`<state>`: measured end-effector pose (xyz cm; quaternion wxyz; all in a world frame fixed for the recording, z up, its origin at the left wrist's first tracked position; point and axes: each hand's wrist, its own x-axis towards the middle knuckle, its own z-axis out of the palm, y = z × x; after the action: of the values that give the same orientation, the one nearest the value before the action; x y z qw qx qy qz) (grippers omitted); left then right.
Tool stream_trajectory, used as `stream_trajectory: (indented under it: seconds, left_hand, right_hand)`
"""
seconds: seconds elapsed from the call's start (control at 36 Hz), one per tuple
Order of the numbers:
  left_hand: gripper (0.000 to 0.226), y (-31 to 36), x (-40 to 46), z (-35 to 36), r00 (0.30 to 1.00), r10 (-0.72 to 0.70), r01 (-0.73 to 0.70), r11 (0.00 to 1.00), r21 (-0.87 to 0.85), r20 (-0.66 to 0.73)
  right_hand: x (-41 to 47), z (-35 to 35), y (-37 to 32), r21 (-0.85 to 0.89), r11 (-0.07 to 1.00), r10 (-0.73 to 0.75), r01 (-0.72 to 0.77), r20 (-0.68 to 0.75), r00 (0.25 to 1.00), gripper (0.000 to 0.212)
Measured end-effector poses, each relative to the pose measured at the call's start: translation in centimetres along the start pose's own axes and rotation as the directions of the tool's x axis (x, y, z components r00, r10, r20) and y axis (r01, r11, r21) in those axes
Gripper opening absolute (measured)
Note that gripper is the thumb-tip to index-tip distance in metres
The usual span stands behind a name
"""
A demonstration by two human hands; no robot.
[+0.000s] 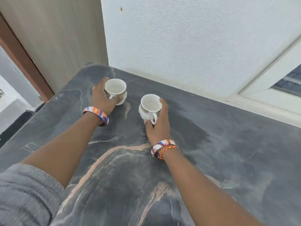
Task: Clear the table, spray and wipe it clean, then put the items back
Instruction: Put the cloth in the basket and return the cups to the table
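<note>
Ceramic, glazed white with a dark printed band: two cups on the dark marbled surface (228,160), both toward its far left corner, well apart from the near edge. Left cup (116,88) sits nearer the corner; right cup (149,106) is just beside it, a gap between them, not touching.

Left hand (102,97) wraps the left cup from its outer side, fingers curled round the body near the handle, so that grip is clamped on the cup. Right hand (158,124) holds the right cup at the handle, thumb at the base, a finger over the rim; grip also clamped. Can't tell if either cup is lifted or resting on the surface.

Handling guess: both look empty, so light and no spill risk. Rigid, brittle, and the glaze is slick; stone underneath is unforgiving, so a chip is likely on any hard set-down or if the two knock together. The handle loop or a full wrap round the body is the safe hold; rim pinch alone is weaker. Keep them upright and apart.
</note>
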<state>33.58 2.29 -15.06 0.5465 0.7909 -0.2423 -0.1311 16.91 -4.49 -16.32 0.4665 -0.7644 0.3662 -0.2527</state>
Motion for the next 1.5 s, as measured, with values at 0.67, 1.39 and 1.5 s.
stream_trajectory:
  seconds: [0.67, 1.39, 1.5]
  left_hand:
    - [0.061, -2.8, 9.5, 1.3, 0.971, 0.202, -0.187, 0.976, 0.115, -0.131]
    - [0.078, -1.8, 9.3, 1.3, 0.985, 0.115, -0.104, 0.991, 0.09, -0.128]
    - [0.11, -1.1, 8.2, 0.8, 0.985, 0.108, -0.09, 0.987, 0.135, -0.133]
  right_hand:
    - [11.6, 9.2, -3.9, -0.418, 0.9, 0.095, -0.123, -0.087, 0.992, 0.073]
    - [11.7, 6.3, -3.2, -0.513, 0.858, 0.031, 0.014, 0.08, 0.996, 0.099]
    - [11.2, 5.2, -3.6, -0.471, 0.882, 0.046, -0.016, 0.053, 0.998, 0.107]
